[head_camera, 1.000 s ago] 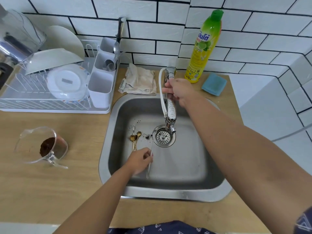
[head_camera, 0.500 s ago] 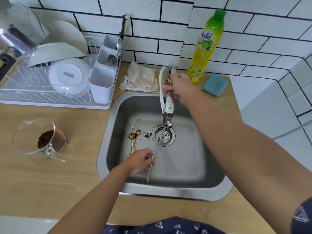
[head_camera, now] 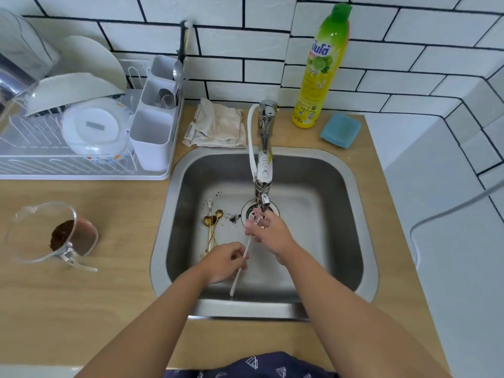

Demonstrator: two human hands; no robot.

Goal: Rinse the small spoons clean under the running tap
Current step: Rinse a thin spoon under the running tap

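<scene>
A long white-handled spoon [head_camera: 241,261] is held tilted over the sink [head_camera: 362,268] floor, its bowl up just under the tap [head_camera: 262,170] spout, above the drain, handle end down toward the sink's near wall. Gold small spoons [head_camera: 211,227] are lying bunched on the sink floor left of the drain, bowls pointed away, handles toward the near wall, dark specks beside them. One silver spoon [head_camera: 210,206] lies with them, just behind.
</scene>
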